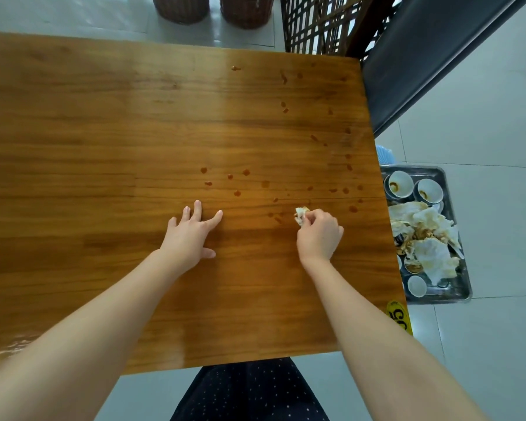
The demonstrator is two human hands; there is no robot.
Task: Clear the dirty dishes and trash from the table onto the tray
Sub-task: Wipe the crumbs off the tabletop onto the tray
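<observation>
Presently, your right hand (319, 235) has its fingers curled in a pinch on a small, crumpled, brown-stained white tissue scrap (301, 214), low over the brown wooden table (134, 132) near its right edge; contact with the surface cannot be confirmed. Your left hand (192, 232) lies flat with fingers spread, holding nothing. The rectangular metal tray (438, 297), loaded with white bowls (399, 184) and soiled napkins (428, 253), sits lower, just beyond that edge, directly right of the pinching hand, which is plainly the nearer. Reddish sauce drops (246, 172) dot the table.

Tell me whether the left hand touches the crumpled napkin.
Apart. Head view shows the left hand flat on the table, bare wood between it and the napkin pinched by the right hand.
</observation>
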